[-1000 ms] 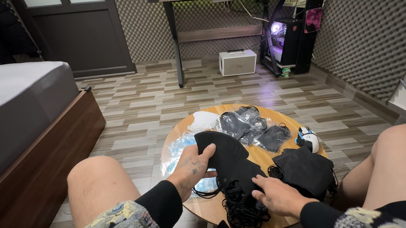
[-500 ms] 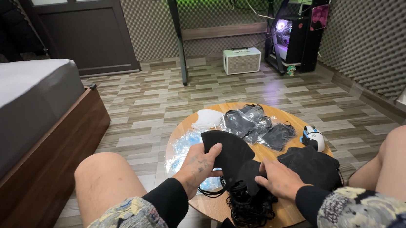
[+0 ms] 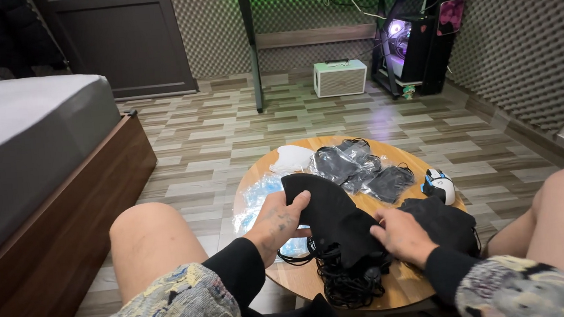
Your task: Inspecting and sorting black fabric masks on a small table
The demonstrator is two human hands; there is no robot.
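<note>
Left hand (image 3: 279, 223) pinches the top edge of a black cloth mask (image 3: 331, 215), thumb over it; right hand (image 3: 401, 235) lies on its lower part w/ fingers loosely curled, mask over the round wooden table (image 3: 402, 287). Behind: clear plastic packets (image 3: 261, 193), white mask (image 3: 293, 157), soft black pile (image 3: 357, 165); stacked black masks (image 3: 447, 222) at right.

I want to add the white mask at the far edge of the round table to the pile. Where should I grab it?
Pinch the white mask at its near rim, coming from the left, likely with the left hand: it lies domed and apart, while bagged black masks crowd its right side.
</note>
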